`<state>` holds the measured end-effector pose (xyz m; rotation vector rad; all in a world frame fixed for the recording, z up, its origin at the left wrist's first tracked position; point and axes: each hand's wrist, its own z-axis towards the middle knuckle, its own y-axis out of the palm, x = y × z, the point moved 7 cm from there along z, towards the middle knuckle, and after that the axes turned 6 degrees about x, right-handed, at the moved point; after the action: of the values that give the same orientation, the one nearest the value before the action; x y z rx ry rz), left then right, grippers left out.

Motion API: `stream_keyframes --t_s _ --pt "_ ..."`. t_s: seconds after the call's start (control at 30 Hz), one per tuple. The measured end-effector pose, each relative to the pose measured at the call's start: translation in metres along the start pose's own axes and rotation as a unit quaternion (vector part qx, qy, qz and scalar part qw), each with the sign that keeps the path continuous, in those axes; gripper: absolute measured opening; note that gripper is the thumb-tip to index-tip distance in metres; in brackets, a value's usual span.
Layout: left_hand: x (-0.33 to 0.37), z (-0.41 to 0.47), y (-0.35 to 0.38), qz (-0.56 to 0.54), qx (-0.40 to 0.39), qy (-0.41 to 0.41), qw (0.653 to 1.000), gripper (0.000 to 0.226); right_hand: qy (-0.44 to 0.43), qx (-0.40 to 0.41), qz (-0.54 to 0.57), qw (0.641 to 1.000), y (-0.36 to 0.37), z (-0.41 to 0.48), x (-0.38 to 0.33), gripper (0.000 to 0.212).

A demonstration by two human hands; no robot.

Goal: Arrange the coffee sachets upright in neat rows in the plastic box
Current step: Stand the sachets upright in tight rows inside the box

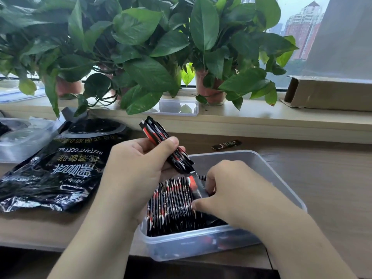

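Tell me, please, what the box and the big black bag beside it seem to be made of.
Plastic box: rigid, clear, slightly frosted plastic; the sachets show through its front wall. Black bag: probably foil-lined plastic film, glossy; it crumples into sharp creases with silvery glints.

Potted plants (145, 75) are standing along the far windowsill (261, 118); a cardboard box (330, 95) is lying at far right; a black coffee bag (66, 174) is lying at left.
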<state>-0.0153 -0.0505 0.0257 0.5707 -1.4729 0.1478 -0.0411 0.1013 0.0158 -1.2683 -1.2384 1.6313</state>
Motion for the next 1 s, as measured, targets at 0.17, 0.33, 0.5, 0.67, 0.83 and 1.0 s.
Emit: stream_keyframes --t_s 0.17,0.33,0.5,0.67,0.83,1.0 --pt "0.001 0.002 -0.004 0.013 -0.005 0.003 1.000 0.008 0.006 0.002 0.074 0.997 -0.004 0.006 0.010 0.016" --pt "0.002 0.002 -0.006 0.039 -0.018 0.005 0.999 0.008 -0.020 0.147 0.267 0.952 -0.043 0.001 0.021 0.010" --pt "-0.004 -0.008 0.008 0.046 -0.082 -0.025 0.995 0.013 -0.229 0.213 0.182 0.932 -0.043 -0.011 -0.022 0.016" --pt "-0.002 -0.008 0.005 0.041 -0.090 -0.025 0.995 0.014 -0.278 0.163 0.181 0.929 -0.034 -0.007 -0.021 0.016" --pt "0.001 -0.009 0.006 0.036 -0.064 -0.013 0.997 0.009 -0.233 0.134 0.287 0.919 -0.042 -0.006 -0.006 0.023" --pt "0.003 -0.008 0.004 0.026 -0.040 -0.009 0.999 0.009 -0.108 0.159 0.137 0.972 -0.048 0.005 0.037 0.016"
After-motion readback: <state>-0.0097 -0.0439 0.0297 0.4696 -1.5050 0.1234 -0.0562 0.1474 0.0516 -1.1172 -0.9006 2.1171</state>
